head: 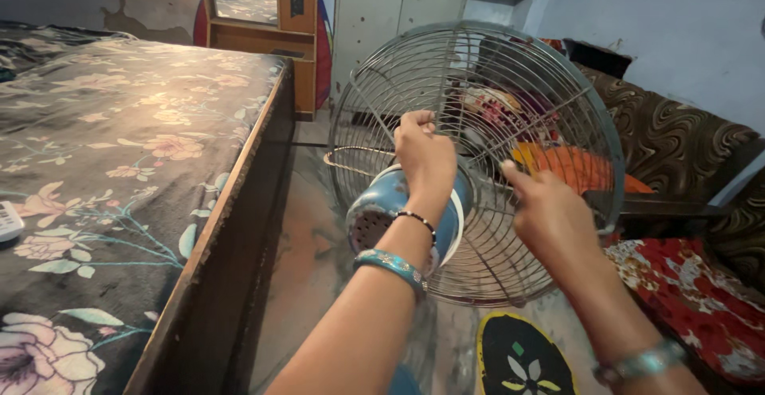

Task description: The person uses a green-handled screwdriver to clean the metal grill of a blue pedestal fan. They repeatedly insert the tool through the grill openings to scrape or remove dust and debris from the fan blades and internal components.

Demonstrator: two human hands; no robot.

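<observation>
Left hand (pixel 424 156) clenched on the fan (pixel 478 164) guard right above the blue motor (pixel 382 208), right hand (pixel 550 220) pinching the wire grille, fan held up over the floor (pixel 319 260) between the floral bed (pixel 119 164) and the sofa (pixel 677 148).

Teal bangle (pixel 390 265), black bead bracelet (pixel 417 220)

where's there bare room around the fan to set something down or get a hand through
Bare floor runs between the bed frame and the fan, back to the cupboard. The bedspread is open apart from a remote at its edge. Crowded: left hand and right hand on the fan's grille, sofa close behind, floor mat below.
</observation>
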